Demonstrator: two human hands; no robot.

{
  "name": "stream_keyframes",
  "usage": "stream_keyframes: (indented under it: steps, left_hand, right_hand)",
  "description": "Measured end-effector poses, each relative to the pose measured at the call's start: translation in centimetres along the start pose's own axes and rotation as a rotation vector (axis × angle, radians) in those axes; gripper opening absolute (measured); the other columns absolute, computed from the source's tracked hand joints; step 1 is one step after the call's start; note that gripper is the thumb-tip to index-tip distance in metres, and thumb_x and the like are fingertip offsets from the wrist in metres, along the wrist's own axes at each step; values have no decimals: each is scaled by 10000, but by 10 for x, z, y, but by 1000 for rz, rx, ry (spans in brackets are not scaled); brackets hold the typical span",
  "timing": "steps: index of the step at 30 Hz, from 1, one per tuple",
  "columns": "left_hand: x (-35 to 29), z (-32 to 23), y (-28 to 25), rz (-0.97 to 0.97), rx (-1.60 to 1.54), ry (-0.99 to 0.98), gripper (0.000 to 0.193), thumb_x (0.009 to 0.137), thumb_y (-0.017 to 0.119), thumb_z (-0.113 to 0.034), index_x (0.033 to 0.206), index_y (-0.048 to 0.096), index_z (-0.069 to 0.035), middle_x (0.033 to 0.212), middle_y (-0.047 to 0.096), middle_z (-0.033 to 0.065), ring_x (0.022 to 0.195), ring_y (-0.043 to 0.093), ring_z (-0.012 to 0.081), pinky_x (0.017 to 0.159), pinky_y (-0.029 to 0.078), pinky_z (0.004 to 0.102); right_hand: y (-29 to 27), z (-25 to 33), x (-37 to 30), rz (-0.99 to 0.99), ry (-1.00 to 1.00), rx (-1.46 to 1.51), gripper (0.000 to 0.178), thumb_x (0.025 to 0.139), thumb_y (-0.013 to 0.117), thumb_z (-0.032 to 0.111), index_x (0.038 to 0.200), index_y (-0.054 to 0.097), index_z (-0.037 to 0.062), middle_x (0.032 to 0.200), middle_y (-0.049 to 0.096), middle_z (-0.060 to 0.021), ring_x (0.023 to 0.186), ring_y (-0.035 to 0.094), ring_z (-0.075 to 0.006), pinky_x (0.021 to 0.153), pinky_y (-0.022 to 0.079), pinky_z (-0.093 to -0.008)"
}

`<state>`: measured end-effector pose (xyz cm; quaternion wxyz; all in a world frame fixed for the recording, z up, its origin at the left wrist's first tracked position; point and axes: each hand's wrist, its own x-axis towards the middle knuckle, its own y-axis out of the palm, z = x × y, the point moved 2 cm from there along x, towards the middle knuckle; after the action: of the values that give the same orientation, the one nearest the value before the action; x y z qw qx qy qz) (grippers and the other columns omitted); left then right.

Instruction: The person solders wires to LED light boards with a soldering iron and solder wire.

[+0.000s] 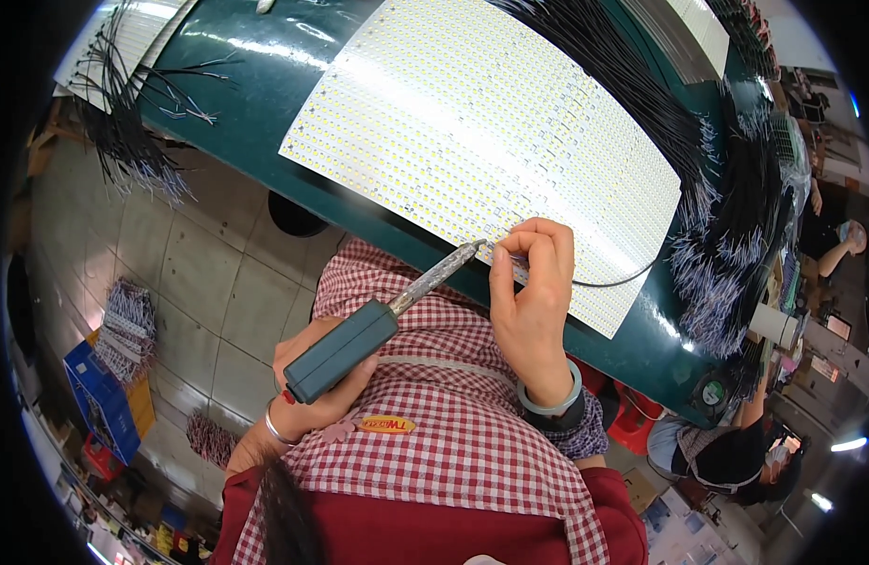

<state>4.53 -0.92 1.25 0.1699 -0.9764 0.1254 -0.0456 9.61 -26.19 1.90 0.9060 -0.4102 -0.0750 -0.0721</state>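
Observation:
My left hand [332,399] is closed round the dark green handle of a soldering iron [342,352]. The iron slants up and to the right, its tip at the near edge of a white LED panel [453,122] dotted with rows of small yellow chips. Right beside that tip, my right hand [536,306] pinches the end of a thin black cable [615,283] against the panel. The cable curves off to the right from behind my fingers. The pinched end itself is mostly hidden by my fingertips.
The panel lies on a green table [236,141]. Bundles of black cables [632,85] with stripped ends lie along its far and right sides, and another cable bunch [123,122] hangs over the left edge. A person [726,461] sits at the right. A blue box [100,400] stands on the floor.

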Motion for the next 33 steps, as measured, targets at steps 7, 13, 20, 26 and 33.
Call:
stream_keyframes:
  steps: [7,13,20,26,33]
  left_hand:
    - [0,0,1,-14,-4,9,265,810,815,-63,1037,724,39,843,659,100,660,610,176,580,457,305]
    - [1,-2,-3,9,26,15,290,794,825,-24,1047,717,69,925,718,130,753,735,214,646,578,291]
    - [1,-1,-4,-7,23,35,275,792,827,-23,1029,719,65,929,717,126,746,733,210,638,575,289]
    - [1,1,0,-22,2,39,282,832,807,-80,1065,714,48,883,672,124,695,652,201,604,485,302]
    - [0,3,0,-7,69,107,293,822,813,-85,1069,710,35,916,680,130,724,668,221,636,511,317]
  right_hand:
    - [3,2,2,14,-49,-45,200,835,727,-31,975,598,31,1071,576,-142,980,570,-308,822,415,-428]
    - [5,1,1,-15,-12,27,197,837,729,-29,972,601,34,1068,578,-136,975,568,-301,819,408,-428]
    - [9,3,1,-38,-36,-44,210,840,728,-28,989,596,39,1086,577,-135,976,569,-296,814,393,-430]
    - [7,3,2,-23,-40,-42,213,836,723,-32,991,595,38,1090,575,-136,975,569,-294,811,391,-430]
    - [7,3,2,-35,-50,-54,217,826,722,-39,985,596,39,1083,574,-137,966,568,-292,812,390,-427]
